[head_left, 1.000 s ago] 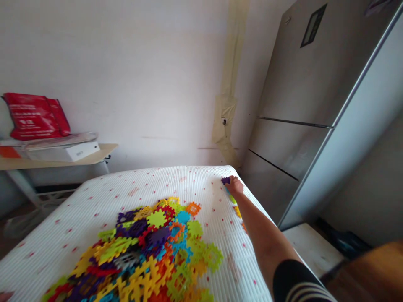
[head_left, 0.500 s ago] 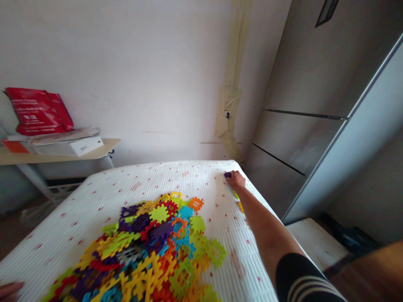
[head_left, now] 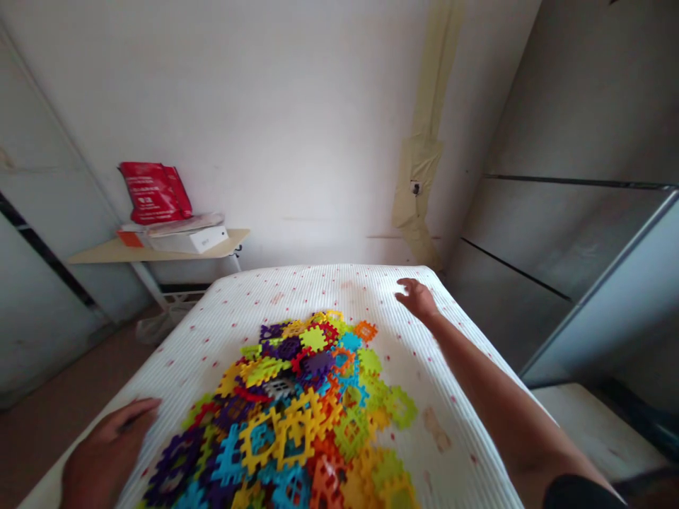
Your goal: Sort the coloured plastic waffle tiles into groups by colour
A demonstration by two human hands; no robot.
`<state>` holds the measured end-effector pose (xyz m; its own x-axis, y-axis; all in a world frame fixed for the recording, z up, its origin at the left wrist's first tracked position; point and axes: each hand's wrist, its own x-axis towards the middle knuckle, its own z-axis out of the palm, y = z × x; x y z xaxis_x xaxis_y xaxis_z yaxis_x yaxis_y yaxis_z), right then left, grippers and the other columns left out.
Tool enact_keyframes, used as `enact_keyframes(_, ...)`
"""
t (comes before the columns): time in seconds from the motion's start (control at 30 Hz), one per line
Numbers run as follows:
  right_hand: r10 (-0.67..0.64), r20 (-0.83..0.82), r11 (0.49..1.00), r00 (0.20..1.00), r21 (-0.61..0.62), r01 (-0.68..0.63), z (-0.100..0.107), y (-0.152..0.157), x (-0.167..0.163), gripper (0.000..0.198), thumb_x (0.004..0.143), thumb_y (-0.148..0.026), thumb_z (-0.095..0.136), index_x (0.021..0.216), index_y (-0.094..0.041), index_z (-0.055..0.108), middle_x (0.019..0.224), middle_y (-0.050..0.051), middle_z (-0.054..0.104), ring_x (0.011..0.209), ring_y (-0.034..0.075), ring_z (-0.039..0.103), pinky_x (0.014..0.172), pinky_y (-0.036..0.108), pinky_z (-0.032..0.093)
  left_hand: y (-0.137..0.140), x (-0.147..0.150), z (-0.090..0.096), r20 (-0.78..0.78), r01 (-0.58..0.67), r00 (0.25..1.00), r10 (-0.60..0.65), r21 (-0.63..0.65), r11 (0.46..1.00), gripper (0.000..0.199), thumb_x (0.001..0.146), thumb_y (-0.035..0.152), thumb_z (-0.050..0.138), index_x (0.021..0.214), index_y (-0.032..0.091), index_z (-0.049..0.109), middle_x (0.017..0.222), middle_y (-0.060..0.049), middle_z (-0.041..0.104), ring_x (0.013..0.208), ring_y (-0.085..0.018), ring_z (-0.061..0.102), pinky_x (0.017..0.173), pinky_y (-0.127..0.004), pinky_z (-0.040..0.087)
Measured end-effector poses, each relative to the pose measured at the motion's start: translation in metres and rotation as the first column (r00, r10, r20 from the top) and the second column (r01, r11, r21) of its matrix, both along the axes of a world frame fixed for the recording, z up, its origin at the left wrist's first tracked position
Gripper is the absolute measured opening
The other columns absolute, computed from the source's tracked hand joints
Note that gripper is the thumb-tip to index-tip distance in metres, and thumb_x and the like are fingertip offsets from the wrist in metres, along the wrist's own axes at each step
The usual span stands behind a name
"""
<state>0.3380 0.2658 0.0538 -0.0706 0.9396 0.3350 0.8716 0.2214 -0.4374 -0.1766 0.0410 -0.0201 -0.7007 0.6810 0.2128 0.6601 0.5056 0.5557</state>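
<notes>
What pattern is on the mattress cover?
White ribbed mattress cover with small red dots, clearest in the head view.

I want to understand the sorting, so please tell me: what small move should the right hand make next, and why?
Probably draw the right hand back toward the heap of colourful interlocking foam tiles and take the orange tile at its far edge. The hand is open, holds nothing, and hovers over bare white mattress beyond the heap; that tile lies nearest it.

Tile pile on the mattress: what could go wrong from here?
The pile is loosely heaped, so tiles may slide if the left hand nudges its near-left edge. The right hand is open and stretched to the far right corner of the mattress; the arm might sweep nearby tiles off that side.
</notes>
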Motion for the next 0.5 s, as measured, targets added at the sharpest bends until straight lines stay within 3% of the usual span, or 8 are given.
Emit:
enact_keyframes(0.03,0.180,-0.069,0.982,0.981,-0.039,-0.183,0.005,-0.014,-0.014,0.030,0.078,-0.020,0.058,0.108,-0.015,0.063,0.103,0.008,0.067,0.088,0.018,0.062,0.079,0.028,0.046,0.001,0.005,0.007,0.055,-0.004,0.998,0.005,-0.014,1.000,0.039,0.074,0.048,0.044,0.085,0.021,0.070,0.101,-0.005,0.071,0.084,-0.026,0.067,0.072,-0.034,0.051)
enact_keyframes(0.07,0.353,-0.134,0.929,0.926,-0.068,-0.364,0.010,-0.030,-0.028,0.027,0.079,-0.022,0.059,0.104,-0.016,0.065,0.096,0.006,0.069,0.082,0.016,0.063,0.075,0.026,0.047,0.003,0.010,0.013,0.088,0.004,0.996,-0.002,-0.016,1.000,0.038,0.074,0.045,0.045,0.087,0.020,0.070,0.102,-0.007,0.070,0.089,-0.027,0.066,0.075,-0.033,0.050)
enact_keyframes(0.13,0.607,-0.219,0.767,0.763,-0.090,-0.636,0.017,-0.061,-0.055,0.025,0.079,-0.030,0.062,0.100,-0.018,0.067,0.094,0.004,0.069,0.079,0.015,0.063,0.071,0.024,0.048,0.008,0.017,0.020,0.107,-0.031,0.994,0.033,-0.020,0.999,0.037,0.074,0.043,0.047,0.090,0.019,0.070,0.099,-0.007,0.070,0.091,-0.028,0.064,0.075,-0.033,0.049)
enact_keyframes(0.23,0.739,-0.228,0.633,0.634,-0.090,-0.769,0.020,-0.097,-0.088,0.030,0.075,-0.037,0.068,0.099,-0.020,0.069,0.098,0.005,0.069,0.086,0.017,0.063,0.076,0.026,0.047,0.020,0.023,0.023,0.108,-0.024,0.994,0.025,-0.007,1.000,0.037,0.075,0.042,0.048,0.095,0.018,0.069,0.094,-0.006,0.071,0.089,-0.025,0.064,0.073,-0.030,0.047)
enact_keyframes(0.3,0.768,-0.187,0.605,0.613,-0.103,-0.789,0.019,-0.108,-0.101,0.033,0.071,-0.036,0.072,0.099,-0.019,0.069,0.098,0.006,0.068,0.090,0.019,0.062,0.080,0.028,0.047,0.028,0.025,0.022,0.106,0.007,0.994,-0.007,0.004,1.000,0.036,0.076,0.041,0.049,0.095,0.018,0.068,0.095,-0.006,0.071,0.090,-0.024,0.064,0.073,-0.029,0.047)
enact_keyframes(0.5,0.731,-0.218,0.612,0.646,-0.211,-0.763,0.013,-0.106,-0.116,0.035,0.071,-0.035,0.072,0.102,-0.020,0.069,0.096,0.004,0.068,0.086,0.019,0.062,0.075,0.026,0.048,0.037,0.028,0.023,0.100,0.072,0.992,-0.073,0.013,0.997,0.033,0.075,0.038,0.051,0.093,0.017,0.069,0.102,-0.008,0.069,0.092,-0.025,0.063,0.075,-0.029,0.046)
